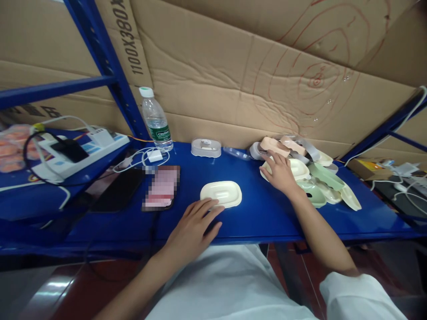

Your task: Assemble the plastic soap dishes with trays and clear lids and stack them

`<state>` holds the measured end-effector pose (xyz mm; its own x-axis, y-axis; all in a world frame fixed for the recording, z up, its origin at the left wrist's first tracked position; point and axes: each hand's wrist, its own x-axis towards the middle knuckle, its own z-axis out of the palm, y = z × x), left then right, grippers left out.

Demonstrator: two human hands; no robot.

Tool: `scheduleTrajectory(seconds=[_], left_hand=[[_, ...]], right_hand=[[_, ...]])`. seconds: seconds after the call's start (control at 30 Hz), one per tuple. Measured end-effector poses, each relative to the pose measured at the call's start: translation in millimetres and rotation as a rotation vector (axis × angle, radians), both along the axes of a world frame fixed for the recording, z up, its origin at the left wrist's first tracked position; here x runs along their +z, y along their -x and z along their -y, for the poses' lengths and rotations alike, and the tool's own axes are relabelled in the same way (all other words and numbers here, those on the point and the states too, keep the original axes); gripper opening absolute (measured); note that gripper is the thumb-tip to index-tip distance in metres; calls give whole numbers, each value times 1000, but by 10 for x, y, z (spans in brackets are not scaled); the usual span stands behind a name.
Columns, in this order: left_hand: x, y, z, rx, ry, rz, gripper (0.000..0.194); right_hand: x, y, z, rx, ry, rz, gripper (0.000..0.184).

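A cream oval plastic dish-like piece [230, 194] with a raised rim lies flat on the blue shelf in front of me. My left hand [196, 222] has its fingers stretched out, fingertips at the near edge of that piece. My right hand [279, 172] is spread over a pile at the right, its fingers on or just above another cream oval piece [299, 169]; contact under the fingertips is hidden. Beside it lie green shells [326, 177], peach-coloured pieces [274, 146] and grey ones. Neither hand visibly grips anything.
A grey oval case [206, 147] stands at the back by the cardboard wall [213, 80]. To the left are a water bottle [156, 122], a white charger with cable [155, 155], a phone [161, 187], a dark phone-like slab [117, 190] and a power strip [113, 144].
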<state>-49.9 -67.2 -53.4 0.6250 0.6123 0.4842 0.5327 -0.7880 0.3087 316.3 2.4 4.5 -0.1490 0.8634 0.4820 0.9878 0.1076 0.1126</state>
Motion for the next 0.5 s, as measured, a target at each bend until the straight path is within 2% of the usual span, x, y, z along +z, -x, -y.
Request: scheduleTrajectory(seconds=[0.17,0.3,0.4,0.5], left_hand=[[-2,1,1,-1,-8,2,34],[5,3,3,-13,-16,13,33],[14,-1,3,-20,-1,26,32],[22,-4,10,-18,24,39,31]], right_hand=[[85,-239,-180,-92,-101,-86,50],[92,-348,-311,-166,-96,-123,49],[85,-316,-319,-156,-98,-118,43],[101,-250,-290,-79,-92,-138,37]])
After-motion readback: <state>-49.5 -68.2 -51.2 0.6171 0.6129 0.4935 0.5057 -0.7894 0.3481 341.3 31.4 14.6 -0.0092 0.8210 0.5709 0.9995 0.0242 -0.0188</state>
